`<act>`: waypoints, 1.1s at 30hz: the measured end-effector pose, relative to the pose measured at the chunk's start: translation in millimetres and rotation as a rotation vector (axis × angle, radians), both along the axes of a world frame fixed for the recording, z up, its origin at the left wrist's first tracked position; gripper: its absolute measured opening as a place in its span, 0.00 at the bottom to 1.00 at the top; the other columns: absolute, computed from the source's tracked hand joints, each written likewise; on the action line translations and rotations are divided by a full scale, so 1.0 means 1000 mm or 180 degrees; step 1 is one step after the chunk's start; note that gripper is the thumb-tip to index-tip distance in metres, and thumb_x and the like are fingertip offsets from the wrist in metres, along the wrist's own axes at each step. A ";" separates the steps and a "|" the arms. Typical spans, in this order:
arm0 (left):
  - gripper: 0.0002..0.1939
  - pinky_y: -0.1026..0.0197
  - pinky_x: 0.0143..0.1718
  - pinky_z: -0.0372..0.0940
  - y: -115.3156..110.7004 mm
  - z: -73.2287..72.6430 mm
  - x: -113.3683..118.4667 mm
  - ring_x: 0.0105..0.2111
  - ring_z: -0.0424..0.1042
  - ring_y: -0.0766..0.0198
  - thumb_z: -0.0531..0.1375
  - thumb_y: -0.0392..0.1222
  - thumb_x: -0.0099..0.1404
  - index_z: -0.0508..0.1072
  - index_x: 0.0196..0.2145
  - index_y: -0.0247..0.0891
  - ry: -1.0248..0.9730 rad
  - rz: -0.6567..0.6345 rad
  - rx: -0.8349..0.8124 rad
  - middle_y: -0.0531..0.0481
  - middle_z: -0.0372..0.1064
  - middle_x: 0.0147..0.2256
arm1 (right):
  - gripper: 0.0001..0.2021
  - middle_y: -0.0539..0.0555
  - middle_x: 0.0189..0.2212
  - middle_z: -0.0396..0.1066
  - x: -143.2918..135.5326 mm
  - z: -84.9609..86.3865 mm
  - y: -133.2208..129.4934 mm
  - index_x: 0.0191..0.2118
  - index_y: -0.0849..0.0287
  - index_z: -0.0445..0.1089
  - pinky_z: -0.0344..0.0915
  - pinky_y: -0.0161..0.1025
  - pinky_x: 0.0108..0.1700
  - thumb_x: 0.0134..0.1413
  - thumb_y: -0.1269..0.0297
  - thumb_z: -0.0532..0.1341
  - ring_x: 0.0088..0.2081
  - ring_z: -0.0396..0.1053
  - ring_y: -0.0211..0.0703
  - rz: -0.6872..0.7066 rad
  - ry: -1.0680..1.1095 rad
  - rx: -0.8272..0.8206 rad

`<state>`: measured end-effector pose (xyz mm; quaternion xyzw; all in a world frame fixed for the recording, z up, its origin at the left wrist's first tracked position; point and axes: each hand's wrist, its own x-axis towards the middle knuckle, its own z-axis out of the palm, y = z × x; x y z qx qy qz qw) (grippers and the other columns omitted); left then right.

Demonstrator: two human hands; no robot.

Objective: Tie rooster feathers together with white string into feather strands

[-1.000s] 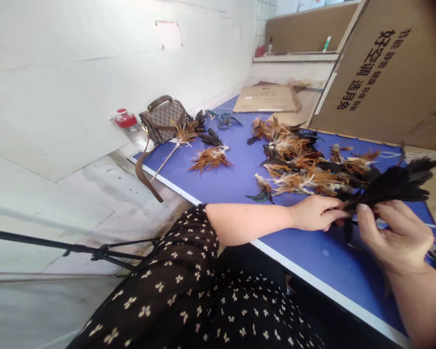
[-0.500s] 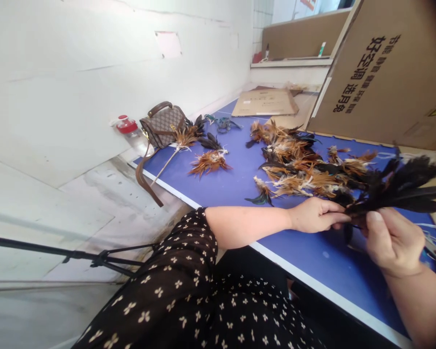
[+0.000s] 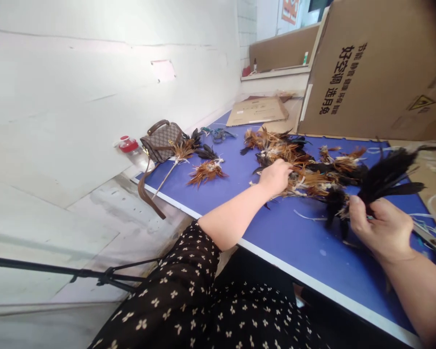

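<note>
Currently, right hand (image 3: 383,225): thumb and fingers clamped on one black feather bunch (image 3: 383,175), held over the blue table (image 3: 225,198).
Left hand (image 3: 276,177): fingers at one mixed feather pile (image 3: 318,178); cannot tell whether they grip.
Leftward: one brown-and-black bunch (image 3: 208,170), one feather-topped stick (image 3: 183,151), one bag (image 3: 163,141), one bottle (image 3: 132,152).

The one camera, I notice, sits on the person's head, looking forward and down from above and behind the left hand (image 3: 276,177) and right hand (image 3: 383,227), across the blue table (image 3: 294,247) beneath them to the printed cardboard panel (image 3: 381,72) beyond.
</note>
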<state>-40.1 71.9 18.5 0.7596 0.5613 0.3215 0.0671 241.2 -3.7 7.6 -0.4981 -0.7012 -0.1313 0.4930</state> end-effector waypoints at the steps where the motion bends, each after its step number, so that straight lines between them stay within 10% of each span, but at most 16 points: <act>1: 0.19 0.50 0.63 0.73 0.005 -0.001 -0.007 0.58 0.80 0.50 0.55 0.42 0.81 0.83 0.59 0.40 0.0244 0.0228 -0.0250 0.38 0.78 0.60 | 0.29 0.44 0.16 0.45 0.001 0.000 0.001 0.20 0.49 0.45 0.45 0.41 0.25 0.64 0.47 0.63 0.19 0.47 0.36 0.0040 -0.0042 0.0011; 8: 0.15 0.50 0.54 0.75 0.019 -0.014 -0.023 0.48 0.82 0.48 0.62 0.32 0.72 0.83 0.53 0.37 0.0313 0.0544 -0.0341 0.36 0.78 0.51 | 0.30 0.43 0.18 0.44 0.005 -0.002 0.003 0.22 0.49 0.45 0.45 0.41 0.26 0.66 0.46 0.63 0.20 0.46 0.36 0.0202 -0.0073 0.0040; 16: 0.08 0.50 0.61 0.74 0.032 -0.012 -0.030 0.52 0.78 0.54 0.59 0.36 0.79 0.79 0.43 0.38 -0.0820 0.0397 0.0943 0.39 0.76 0.46 | 0.29 0.43 0.19 0.44 0.008 -0.004 0.005 0.23 0.50 0.45 0.45 0.42 0.27 0.67 0.47 0.63 0.21 0.45 0.36 0.0223 -0.0017 0.0073; 22: 0.19 0.57 0.42 0.78 0.038 -0.025 -0.023 0.32 0.76 0.68 0.48 0.52 0.86 0.73 0.48 0.39 -0.1747 0.0157 0.1622 0.43 0.71 0.47 | 0.29 0.43 0.19 0.44 0.009 -0.005 0.006 0.23 0.50 0.45 0.45 0.42 0.27 0.67 0.48 0.63 0.21 0.45 0.36 0.0185 0.0028 0.0094; 33: 0.19 0.51 0.52 0.76 0.041 -0.037 -0.015 0.44 0.76 0.59 0.53 0.57 0.85 0.74 0.48 0.40 -0.1904 -0.0295 0.1905 0.44 0.72 0.42 | 0.26 0.45 0.17 0.49 0.010 -0.005 0.007 0.22 0.49 0.48 0.46 0.42 0.27 0.62 0.49 0.63 0.21 0.48 0.38 0.0037 0.0319 -0.0287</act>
